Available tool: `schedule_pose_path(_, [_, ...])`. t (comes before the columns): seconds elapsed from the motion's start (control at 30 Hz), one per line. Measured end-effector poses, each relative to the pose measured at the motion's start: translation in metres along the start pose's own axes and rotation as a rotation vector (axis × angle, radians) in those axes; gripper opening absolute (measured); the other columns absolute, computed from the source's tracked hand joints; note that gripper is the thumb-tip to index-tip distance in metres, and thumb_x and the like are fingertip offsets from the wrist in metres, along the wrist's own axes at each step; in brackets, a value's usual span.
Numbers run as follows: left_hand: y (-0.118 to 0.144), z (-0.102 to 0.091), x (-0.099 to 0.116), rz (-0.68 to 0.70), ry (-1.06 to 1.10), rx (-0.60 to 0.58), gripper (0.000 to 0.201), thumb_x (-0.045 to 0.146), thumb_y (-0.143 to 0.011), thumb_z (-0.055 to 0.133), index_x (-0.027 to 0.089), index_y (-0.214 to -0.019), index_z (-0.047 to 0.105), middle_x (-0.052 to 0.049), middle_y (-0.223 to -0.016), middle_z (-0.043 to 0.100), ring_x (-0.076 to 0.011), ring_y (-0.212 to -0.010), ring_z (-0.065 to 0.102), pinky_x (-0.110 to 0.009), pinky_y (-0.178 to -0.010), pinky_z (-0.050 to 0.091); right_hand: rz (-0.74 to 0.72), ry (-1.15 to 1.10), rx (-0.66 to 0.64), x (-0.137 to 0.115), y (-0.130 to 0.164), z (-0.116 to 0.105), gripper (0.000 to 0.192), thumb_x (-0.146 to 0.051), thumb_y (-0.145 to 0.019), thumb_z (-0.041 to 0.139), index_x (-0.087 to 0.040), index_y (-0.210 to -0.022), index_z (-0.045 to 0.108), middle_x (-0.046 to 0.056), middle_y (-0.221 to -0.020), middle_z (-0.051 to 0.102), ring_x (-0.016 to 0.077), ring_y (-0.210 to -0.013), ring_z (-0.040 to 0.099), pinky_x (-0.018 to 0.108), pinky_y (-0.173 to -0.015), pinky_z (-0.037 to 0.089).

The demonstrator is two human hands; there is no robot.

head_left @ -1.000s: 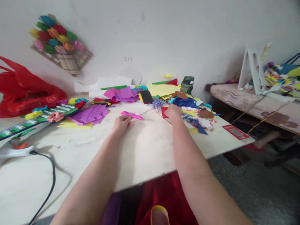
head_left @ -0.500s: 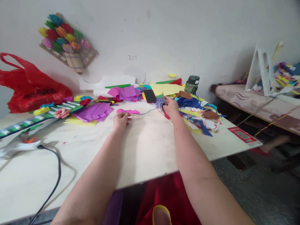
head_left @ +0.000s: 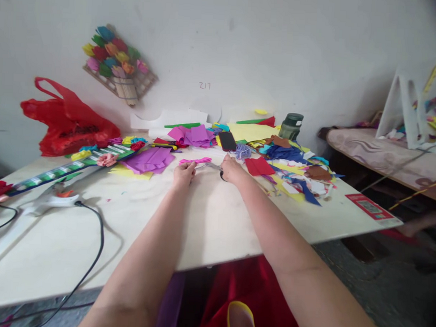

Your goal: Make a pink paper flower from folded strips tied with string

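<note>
My left hand (head_left: 184,173) pinches a bunched strip of bright pink crepe paper (head_left: 201,160) just above the table. Scissors (head_left: 214,166) are gripped in my right hand (head_left: 231,170), their blades pointing left toward the pink paper and a black handle loop showing under the fingers. Whether the blades are apart is too small to tell. Right behind my right hand lies a loose ball of lavender yarn (head_left: 243,151). A dark phone (head_left: 227,141) rests beside it, and a piece of red paper (head_left: 259,167) is to the right.
Purple paper sheets (head_left: 149,160) lie left of my hands. Blue, white and brown scraps (head_left: 304,179) cover the right side, with a green bottle (head_left: 291,126) behind. A glue gun (head_left: 53,202) with a black cord and a red plastic bag (head_left: 71,118) are at left.
My right hand has moved left from the yarn, bringing the scissors close to the pink paper. My left hand keeps its pinch. The view has turned slightly left.
</note>
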State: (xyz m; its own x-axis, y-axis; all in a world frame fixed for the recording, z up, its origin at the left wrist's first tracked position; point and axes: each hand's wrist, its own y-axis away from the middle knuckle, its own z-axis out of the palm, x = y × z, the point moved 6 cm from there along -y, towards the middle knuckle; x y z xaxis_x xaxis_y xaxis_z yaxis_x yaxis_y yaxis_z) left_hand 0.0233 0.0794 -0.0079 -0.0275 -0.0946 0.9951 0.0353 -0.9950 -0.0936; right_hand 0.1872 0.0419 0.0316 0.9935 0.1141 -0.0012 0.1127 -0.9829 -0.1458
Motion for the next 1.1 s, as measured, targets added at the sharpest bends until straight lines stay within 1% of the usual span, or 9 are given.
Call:
schedule_pose_path(0.1, [0.004, 0.005, 0.001, -0.048, 0.191, -0.09, 0.016, 0.025, -0.068, 0.061, 0.014, -0.064, 0.051, 0.003, -0.05, 0.048, -0.0043, -0.04, 0.038, -0.018, -0.04, 0.029, 0.047, 0.074, -0.022, -0.002, 0.0, 0.0, 0.033, -0.008, -0.079, 0.043, -0.008, -0.104, 0.064, 0.02, -0.116, 0.047, 0.029, -0.109, 0.044, 0.033, -0.086, 0.043])
schedule_pose_path(0.23, [0.005, 0.008, 0.002, -0.077, 0.247, -0.151, 0.013, 0.018, -0.066, 0.064, 0.012, -0.065, 0.053, 0.001, -0.055, 0.054, -0.0046, -0.044, 0.044, -0.018, -0.043, 0.033, 0.093, 0.116, 0.03, -0.002, -0.001, -0.002, 0.035, -0.009, -0.079, 0.043, -0.008, -0.107, 0.064, 0.022, -0.122, 0.045, 0.0305, -0.11, 0.043, 0.035, -0.084, 0.044])
schedule_pose_path(0.3, [0.005, 0.009, 0.002, -0.078, 0.241, -0.161, 0.013, 0.018, -0.067, 0.064, 0.012, -0.064, 0.053, 0.0, -0.055, 0.054, -0.0045, -0.043, 0.045, -0.018, -0.043, 0.034, 0.132, 0.111, 0.028, 0.0, 0.0, -0.002, 0.035, -0.01, -0.079, 0.044, -0.007, -0.108, 0.063, 0.023, -0.122, 0.047, 0.031, -0.11, 0.044, 0.036, -0.082, 0.044])
schedule_pose_path(0.4, [0.004, 0.009, 0.0, -0.083, 0.198, -0.163, 0.018, 0.022, -0.069, 0.063, 0.013, -0.061, 0.05, 0.002, -0.052, 0.051, -0.004, -0.04, 0.042, -0.017, -0.04, 0.031, 0.194, 0.087, -0.041, 0.005, 0.002, -0.002, 0.035, -0.01, -0.079, 0.045, -0.007, -0.109, 0.062, 0.023, -0.112, 0.056, 0.0301, -0.106, 0.05, 0.037, -0.083, 0.043])
schedule_pose_path(0.53, [0.005, 0.011, 0.0, -0.058, 0.126, -0.185, 0.021, 0.029, -0.073, 0.061, 0.014, -0.063, 0.049, 0.004, -0.049, 0.047, -0.0037, -0.037, 0.037, -0.017, -0.037, 0.027, 0.187, 0.073, -0.119, 0.01, 0.001, -0.001, 0.034, -0.009, -0.078, 0.047, -0.008, -0.108, 0.062, 0.022, -0.106, 0.061, 0.0289, -0.106, 0.054, 0.036, -0.086, 0.041])
schedule_pose_path(0.73, [0.007, 0.012, 0.004, 0.013, 0.014, -0.18, 0.025, 0.034, -0.077, 0.055, 0.013, -0.063, 0.051, 0.001, -0.051, 0.05, -0.0046, -0.039, 0.04, -0.018, -0.039, 0.03, 0.176, 0.064, -0.083, 0.021, -0.001, -0.002, 0.031, -0.012, -0.076, 0.051, -0.012, -0.104, 0.064, 0.019, -0.105, 0.063, 0.0317, -0.108, 0.053, 0.04, -0.084, 0.043])
schedule_pose_path(0.83, [0.007, 0.01, 0.005, 0.006, 0.054, -0.167, 0.018, 0.03, -0.076, 0.055, 0.014, -0.07, 0.053, 0.003, -0.052, 0.05, -0.0042, -0.039, 0.038, -0.018, -0.038, 0.027, 0.22, -0.004, -0.071, 0.029, 0.001, -0.004, 0.029, -0.015, -0.074, 0.054, -0.013, -0.101, 0.066, 0.019, -0.103, 0.063, 0.0304, -0.103, 0.056, 0.039, -0.083, 0.044])
schedule_pose_path(1.0, [0.006, 0.003, 0.007, -0.017, 0.07, -0.122, 0.016, 0.03, -0.076, 0.053, 0.014, -0.075, 0.053, 0.006, -0.048, 0.042, -0.0026, -0.034, 0.025, -0.018, -0.036, 0.014, 0.252, -0.109, -0.025, 0.042, 0.001, -0.006, 0.024, -0.021, -0.072, 0.057, -0.019, -0.093, 0.068, 0.013, -0.102, 0.066, 0.0272, -0.096, 0.06, 0.036, -0.079, 0.045])
schedule_pose_path(1.1, [0.006, 0.003, 0.008, -0.022, 0.086, -0.14, 0.019, 0.032, -0.075, 0.053, 0.014, -0.078, 0.055, 0.007, -0.047, 0.039, -0.0026, -0.034, 0.021, -0.019, -0.037, 0.011, 0.28, -0.327, -0.049, 0.048, -0.002, -0.001, 0.021, -0.022, -0.074, 0.055, -0.019, -0.092, 0.066, 0.008, -0.086, 0.069, 0.0186, -0.076, 0.065, 0.027, -0.068, 0.047])
